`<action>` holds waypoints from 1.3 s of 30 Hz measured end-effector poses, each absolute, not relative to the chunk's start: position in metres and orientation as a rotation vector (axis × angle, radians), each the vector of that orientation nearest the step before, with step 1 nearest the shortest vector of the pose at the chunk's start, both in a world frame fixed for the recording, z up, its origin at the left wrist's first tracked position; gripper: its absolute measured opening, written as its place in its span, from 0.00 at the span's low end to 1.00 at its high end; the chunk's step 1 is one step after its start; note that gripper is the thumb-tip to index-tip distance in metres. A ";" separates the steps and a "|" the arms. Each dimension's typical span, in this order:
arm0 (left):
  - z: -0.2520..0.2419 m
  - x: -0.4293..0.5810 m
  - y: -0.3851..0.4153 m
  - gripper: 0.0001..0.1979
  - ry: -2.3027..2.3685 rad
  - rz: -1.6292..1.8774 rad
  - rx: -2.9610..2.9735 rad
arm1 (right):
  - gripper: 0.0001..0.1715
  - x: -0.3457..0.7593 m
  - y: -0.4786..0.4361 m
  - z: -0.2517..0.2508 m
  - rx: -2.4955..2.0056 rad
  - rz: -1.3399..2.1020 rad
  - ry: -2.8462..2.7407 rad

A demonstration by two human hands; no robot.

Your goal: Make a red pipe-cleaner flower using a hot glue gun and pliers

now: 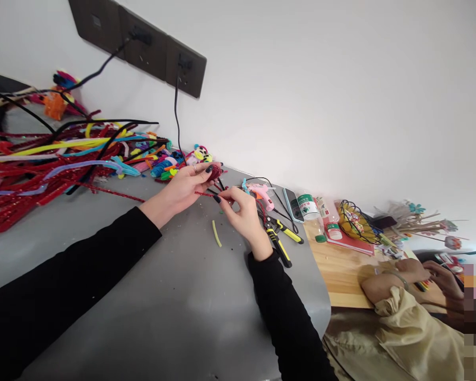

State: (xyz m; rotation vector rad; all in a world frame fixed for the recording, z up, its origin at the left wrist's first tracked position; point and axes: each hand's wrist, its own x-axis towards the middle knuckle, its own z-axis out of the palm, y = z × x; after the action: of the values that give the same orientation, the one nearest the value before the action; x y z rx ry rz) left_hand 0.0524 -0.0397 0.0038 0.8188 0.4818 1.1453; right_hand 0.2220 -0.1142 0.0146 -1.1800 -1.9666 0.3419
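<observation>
Between the thumb and fingers of my left hand [184, 186] is a dark red, glittery bundle of pipe cleaner [215, 172], partly covered by the fingers. My right hand [241, 212] is closed in a pinch on a thin red glittery pipe cleaner [203, 194] that runs toward the left palm. Dark thin strands show between the two hands, but their far ends are hidden. Just below lies a short pale yellow-green piece [216, 234] on the grey table [174, 296]. Pliers with black and yellow handles [280, 248] rest right of my right hand.
Many coloured pipe cleaners [55, 159] are heaped at the left. A pink glue gun [264, 194], a phone [293, 205] and a plastic bottle [310, 207] are to the right. Another person's arm [384, 286] rests at the wooden table [337, 270]. Cables hang from wall sockets [143, 45].
</observation>
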 end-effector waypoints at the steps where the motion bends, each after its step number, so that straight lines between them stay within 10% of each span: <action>1: 0.004 0.050 -0.038 0.07 0.489 1.158 0.826 | 0.12 0.221 -0.114 0.014 -1.185 0.343 -1.974; 39: 0.009 0.056 -0.050 0.17 0.353 1.044 0.903 | 0.13 0.221 -0.108 0.014 -1.223 0.384 -1.517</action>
State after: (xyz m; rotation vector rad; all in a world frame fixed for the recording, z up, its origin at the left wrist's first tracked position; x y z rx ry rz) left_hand 0.0559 -0.0496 0.0085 0.9031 0.3527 1.0437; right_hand 0.2213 -0.1082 0.0143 -1.2228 -1.5171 0.3840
